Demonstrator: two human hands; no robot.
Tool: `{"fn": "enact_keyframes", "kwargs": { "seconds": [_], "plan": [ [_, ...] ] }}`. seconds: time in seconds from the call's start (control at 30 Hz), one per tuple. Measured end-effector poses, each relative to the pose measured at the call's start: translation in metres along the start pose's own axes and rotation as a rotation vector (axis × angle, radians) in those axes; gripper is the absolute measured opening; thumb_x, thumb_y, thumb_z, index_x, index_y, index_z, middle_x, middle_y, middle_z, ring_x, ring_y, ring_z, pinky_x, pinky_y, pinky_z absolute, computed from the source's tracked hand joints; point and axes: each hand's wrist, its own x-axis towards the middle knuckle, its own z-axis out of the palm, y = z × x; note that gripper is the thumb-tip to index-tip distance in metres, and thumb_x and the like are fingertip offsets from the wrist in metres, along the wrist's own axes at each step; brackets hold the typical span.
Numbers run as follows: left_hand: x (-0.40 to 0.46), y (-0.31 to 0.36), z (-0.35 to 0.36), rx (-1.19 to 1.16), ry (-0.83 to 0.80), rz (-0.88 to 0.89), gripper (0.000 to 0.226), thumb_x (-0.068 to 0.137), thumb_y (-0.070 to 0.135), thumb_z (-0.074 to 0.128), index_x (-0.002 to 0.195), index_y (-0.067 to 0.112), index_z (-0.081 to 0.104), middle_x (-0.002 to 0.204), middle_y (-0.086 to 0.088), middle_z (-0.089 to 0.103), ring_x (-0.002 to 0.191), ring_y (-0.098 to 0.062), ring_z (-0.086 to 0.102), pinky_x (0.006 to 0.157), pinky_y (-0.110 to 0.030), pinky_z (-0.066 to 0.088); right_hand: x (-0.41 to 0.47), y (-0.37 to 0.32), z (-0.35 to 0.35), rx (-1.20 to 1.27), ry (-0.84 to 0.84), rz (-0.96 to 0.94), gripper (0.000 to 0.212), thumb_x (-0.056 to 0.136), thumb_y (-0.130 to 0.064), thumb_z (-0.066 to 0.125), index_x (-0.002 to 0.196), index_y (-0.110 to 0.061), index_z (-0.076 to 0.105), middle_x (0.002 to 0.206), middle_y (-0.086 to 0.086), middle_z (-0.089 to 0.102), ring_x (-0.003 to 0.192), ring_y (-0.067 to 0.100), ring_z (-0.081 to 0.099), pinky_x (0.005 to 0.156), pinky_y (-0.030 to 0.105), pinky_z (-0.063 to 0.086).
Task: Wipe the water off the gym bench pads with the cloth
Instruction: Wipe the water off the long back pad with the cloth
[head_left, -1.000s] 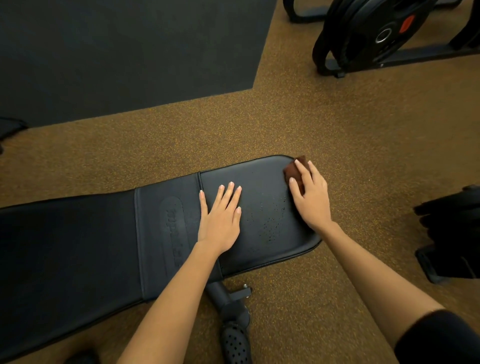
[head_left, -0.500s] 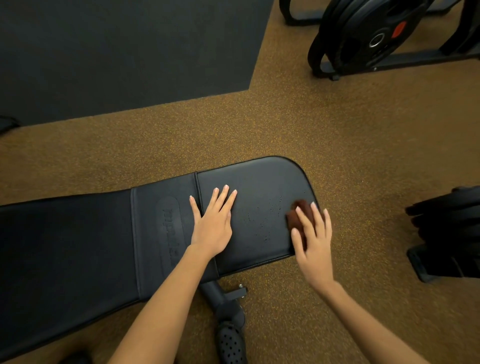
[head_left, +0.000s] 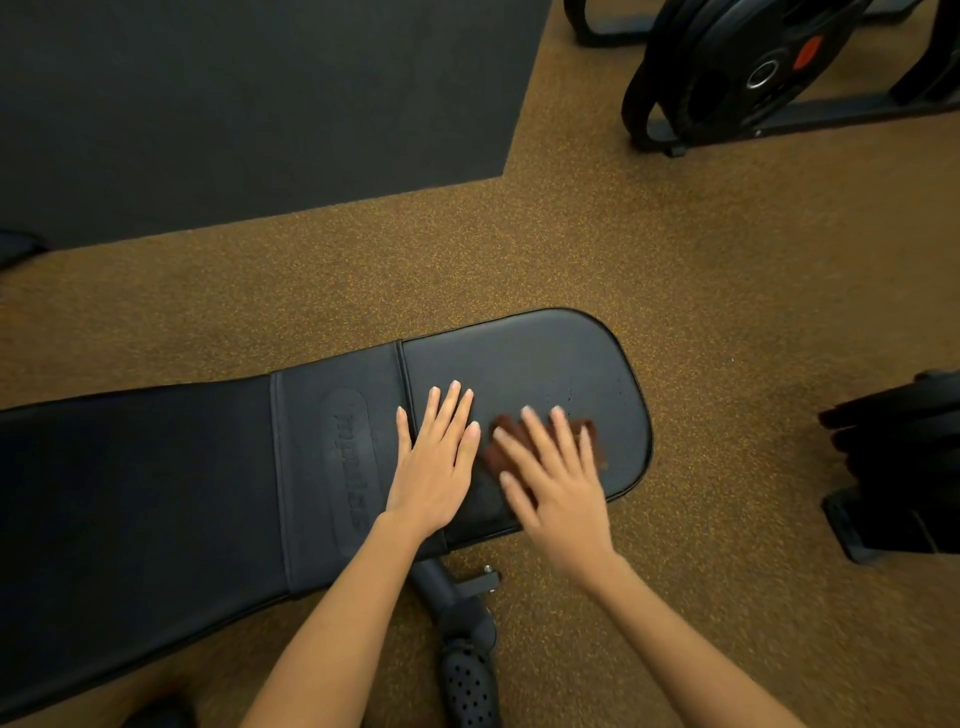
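While its fingers lie spread and flat, the right hand (head_left: 558, 483) presses the brown cloth (head_left: 506, 441) onto the seat pad (head_left: 545, 358) of the bench, blurred by motion. Just beside it, the left hand (head_left: 436, 460) rests palm-down with straight fingers across the seam between the seat pad and the long back pad (head_left: 135, 483). A few small droplets (head_left: 566, 396) dot the pad just beyond the cloth. Under the bench a frame leg (head_left: 457, 623) shows. Weight plates (head_left: 737, 67) stand on a rack well apart on the speckled floor (head_left: 727, 260).

Brown cloth (head_left: 506, 441) on black bench pad (head_left: 545, 358); ochre speckled floor (head_left: 727, 291).
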Motion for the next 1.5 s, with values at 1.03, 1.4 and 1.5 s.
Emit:
{"fn": "enact_keyframes", "kwargs": {
  "seconds": [1.03,1.4,1.5],
  "plan": [
    [-0.024,-0.009,-0.013,-0.702,0.272,-0.234,0.055,0.1,0.042,0.022,0.151,0.027,0.009,0.159,0.008,0.014,0.144,-0.002,0.01,0.12,-0.032,0.011,-0.007,-0.038,0.01,0.049,-0.164,-0.319,0.049,0.104,-0.044,0.035,0.151,-0.033,0.03,0.163,-0.006,0.017,0.152,0.023,0.003,0.121,0.052,0.008],
    [-0.035,-0.018,-0.018,-0.729,0.191,-0.229,0.053,0.101,0.041,0.022,0.151,0.027,0.012,0.158,0.01,0.017,0.144,0.0,0.01,0.12,-0.029,0.009,-0.026,0.08,-0.031,-0.118,-0.071,-0.347,0.051,0.098,-0.047,0.041,0.147,-0.034,0.036,0.159,0.006,0.029,0.148,0.038,0.016,0.109,0.071,0.019],
    [-0.035,-0.017,-0.014,-0.722,0.193,-0.231,0.052,0.102,0.04,0.022,0.151,0.028,0.012,0.158,0.01,0.015,0.144,0.0,0.008,0.12,-0.028,0.008,-0.031,0.062,-0.026,0.023,0.021,-0.094,0.048,0.097,-0.043,0.04,0.143,-0.028,0.045,0.158,0.006,0.031,0.149,0.039,0.011,0.113,0.069,0.011]
  ]
}}
